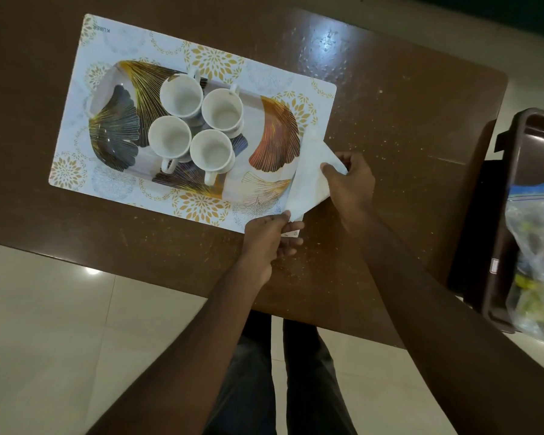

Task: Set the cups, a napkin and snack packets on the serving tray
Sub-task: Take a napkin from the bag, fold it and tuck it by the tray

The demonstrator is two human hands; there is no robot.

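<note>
Brown table [390,120] fills most of the view. Its top is glossy and speckled, and its near edge runs on a slant over pale floor tiles [44,324]. The right half of the top is bare, from the mat across to the rounded far corner.

On the left half lies a white mat [132,48] with gold flower prints, set at an angle and well inside the table's edges. Off the table's right end stands a dark brown crate [500,215]. In it is a clear plastic bag [534,246] whose contents are too blurred to name.

An oval tray [277,133] with dark and copper leaf patterns sits on the mat. Its right third is open, and so is its left end.

The white napkin [311,180] is not yet flat on the tray. It drapes over the tray's right rim and the mat's right edge, stretched between the two hands.

The right hand [349,183] pinches the napkin's far right corner between thumb and curled fingers, above the bare table just beyond the mat. The left hand [264,237] pinches the napkin's near corner at the mat's near right corner, with its fingers closed on the cloth.

Four white cups stand upright and empty in a tight square at the tray's middle: far left [181,96], far right [222,110], near left [169,135] and near right [211,151]. They stand almost rim to rim, handles pointing outward, apart from the napkin.
</note>
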